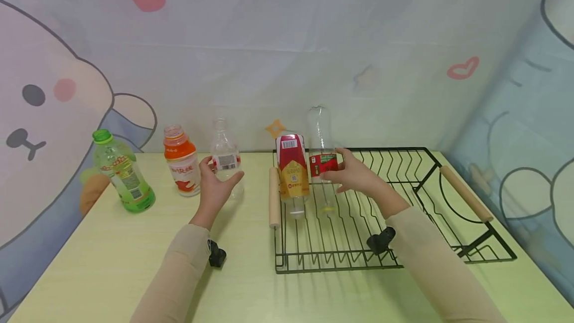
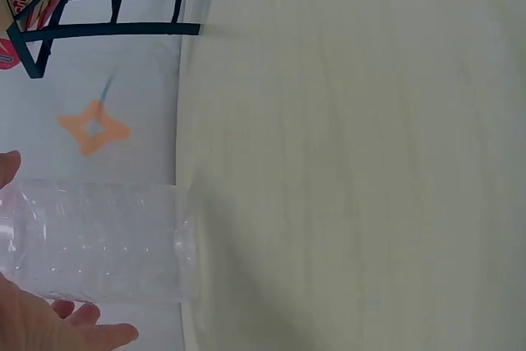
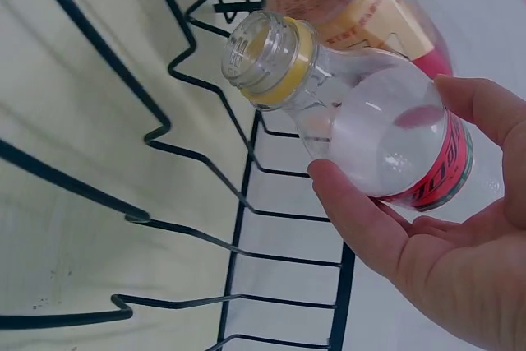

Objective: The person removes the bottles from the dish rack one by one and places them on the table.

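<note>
My left hand (image 1: 214,186) curves round a clear plastic bottle (image 1: 225,146) with a white-and-red label, which stands upright and uncapped. In the left wrist view that bottle's lower part (image 2: 107,240) lies between thumb and fingers. My right hand (image 1: 356,173) holds a second clear bottle (image 1: 320,128) by its red label, mouth down over the black wire rack (image 1: 350,253). The right wrist view shows its open neck with a yellow ring (image 3: 296,63), pinched bottle body above. Beside it, a red-and-yellow labelled bottle (image 1: 293,168) stands upside down in the rack.
Left of my left hand stand an orange-and-white labelled bottle (image 1: 181,161) and a green bottle (image 1: 123,173), both upright on the pale table (image 1: 242,273). The rack has wooden handles (image 1: 274,198) at its sides. A printed cloth (image 1: 278,54) hangs behind.
</note>
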A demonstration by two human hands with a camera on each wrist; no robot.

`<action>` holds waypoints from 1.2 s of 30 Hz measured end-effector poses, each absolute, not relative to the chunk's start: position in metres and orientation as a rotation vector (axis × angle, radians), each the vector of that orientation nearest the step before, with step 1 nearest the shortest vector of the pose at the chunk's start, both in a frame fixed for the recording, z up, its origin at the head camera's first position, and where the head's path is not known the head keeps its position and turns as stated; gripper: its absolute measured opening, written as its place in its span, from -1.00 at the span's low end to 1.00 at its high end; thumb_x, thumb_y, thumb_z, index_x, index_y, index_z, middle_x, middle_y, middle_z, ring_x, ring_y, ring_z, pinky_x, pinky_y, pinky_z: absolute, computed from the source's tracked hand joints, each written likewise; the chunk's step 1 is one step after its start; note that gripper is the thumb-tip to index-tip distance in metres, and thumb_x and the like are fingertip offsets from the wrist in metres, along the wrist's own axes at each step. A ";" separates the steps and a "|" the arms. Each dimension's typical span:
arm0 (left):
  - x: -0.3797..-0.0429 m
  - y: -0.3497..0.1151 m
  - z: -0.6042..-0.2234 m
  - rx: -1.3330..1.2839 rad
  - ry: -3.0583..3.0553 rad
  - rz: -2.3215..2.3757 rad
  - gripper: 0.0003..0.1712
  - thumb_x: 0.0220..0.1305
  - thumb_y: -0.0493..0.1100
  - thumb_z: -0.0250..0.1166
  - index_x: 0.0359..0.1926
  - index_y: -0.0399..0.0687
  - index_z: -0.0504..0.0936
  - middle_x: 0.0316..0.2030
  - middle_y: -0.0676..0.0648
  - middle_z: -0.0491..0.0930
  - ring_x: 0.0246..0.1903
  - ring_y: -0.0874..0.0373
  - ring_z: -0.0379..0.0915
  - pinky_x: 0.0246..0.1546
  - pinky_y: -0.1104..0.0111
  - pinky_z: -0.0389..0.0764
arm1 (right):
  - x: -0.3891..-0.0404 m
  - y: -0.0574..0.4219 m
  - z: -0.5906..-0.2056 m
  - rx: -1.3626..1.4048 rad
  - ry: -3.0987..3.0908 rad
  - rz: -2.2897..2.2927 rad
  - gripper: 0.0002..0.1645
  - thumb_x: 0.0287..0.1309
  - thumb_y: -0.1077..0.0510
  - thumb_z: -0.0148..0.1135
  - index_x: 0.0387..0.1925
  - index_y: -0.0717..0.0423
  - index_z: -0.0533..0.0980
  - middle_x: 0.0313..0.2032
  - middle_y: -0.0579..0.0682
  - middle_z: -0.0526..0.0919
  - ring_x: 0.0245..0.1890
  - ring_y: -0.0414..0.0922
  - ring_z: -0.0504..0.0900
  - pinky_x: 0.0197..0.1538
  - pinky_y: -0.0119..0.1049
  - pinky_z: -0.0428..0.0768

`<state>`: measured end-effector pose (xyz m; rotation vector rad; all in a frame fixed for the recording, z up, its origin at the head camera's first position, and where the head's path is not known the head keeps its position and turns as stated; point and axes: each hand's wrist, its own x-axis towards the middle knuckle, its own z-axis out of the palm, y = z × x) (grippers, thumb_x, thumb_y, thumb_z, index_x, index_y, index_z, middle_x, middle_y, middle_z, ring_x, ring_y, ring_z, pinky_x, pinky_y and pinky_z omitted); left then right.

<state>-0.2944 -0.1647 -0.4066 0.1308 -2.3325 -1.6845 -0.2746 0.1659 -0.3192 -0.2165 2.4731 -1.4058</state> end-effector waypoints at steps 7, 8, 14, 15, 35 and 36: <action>-0.286 -0.166 -0.396 0.114 -2.389 -1.626 0.08 0.13 0.01 0.41 0.42 -0.11 -0.13 0.33 -0.28 0.13 0.35 -0.17 0.05 0.33 -0.03 0.17 | -0.273 0.173 -0.307 -0.206 2.531 -1.446 0.03 0.22 0.02 0.24 0.47 0.17 -0.17 0.19 0.33 0.33 0.08 0.21 0.52 -0.14 -0.11 0.68; -0.285 -0.166 -0.393 0.113 -2.400 -1.614 0.08 0.13 0.02 0.41 0.42 -0.11 -0.14 0.34 -0.29 0.12 0.35 -0.18 0.04 0.33 -0.04 0.18 | -0.273 0.174 -0.306 -0.206 2.546 -1.447 0.03 0.22 0.02 0.23 0.48 0.16 -0.17 0.19 0.33 0.33 0.07 0.20 0.53 -0.14 -0.12 0.68; -0.272 -0.169 -0.376 0.091 -2.451 -1.555 0.08 0.14 0.02 0.40 0.42 -0.07 -0.16 0.34 -0.29 0.09 0.35 -0.19 0.01 0.31 -0.05 0.20 | -0.267 0.177 -0.294 -0.213 2.611 -1.462 0.04 0.22 -0.02 0.23 0.49 0.10 -0.16 0.16 0.30 0.36 0.06 0.17 0.52 -0.15 -0.14 0.68; -0.270 -0.170 -0.373 0.085 -2.459 -1.543 0.08 0.14 0.02 0.40 0.42 -0.07 -0.16 0.34 -0.29 0.09 0.34 -0.19 0.01 0.31 -0.05 0.20 | -0.266 0.177 -0.293 -0.217 2.617 -1.466 0.03 0.22 -0.02 0.23 0.49 0.09 -0.15 0.15 0.30 0.37 0.06 0.16 0.51 -0.16 -0.14 0.68; -0.220 -0.167 -0.330 -0.185 -2.449 -1.250 -0.02 0.09 -0.04 0.44 0.37 -0.20 0.04 0.31 -0.23 0.15 0.31 -0.14 0.08 0.27 -0.10 0.23 | -0.241 0.176 -0.264 -0.381 2.714 -1.363 -0.06 0.19 0.03 0.26 0.47 0.03 0.00 0.19 0.18 0.45 0.08 0.10 0.53 -0.08 -0.08 0.63; -0.217 -0.165 -0.328 -0.202 -2.452 -1.234 -0.01 0.09 -0.03 0.44 0.37 -0.20 0.04 0.31 -0.23 0.16 0.30 -0.14 0.08 0.27 -0.10 0.23 | -0.238 0.176 -0.261 -0.399 2.727 -1.337 -0.06 0.18 0.02 0.26 0.47 0.03 0.00 0.19 0.17 0.45 0.11 0.10 0.52 -0.06 -0.06 0.62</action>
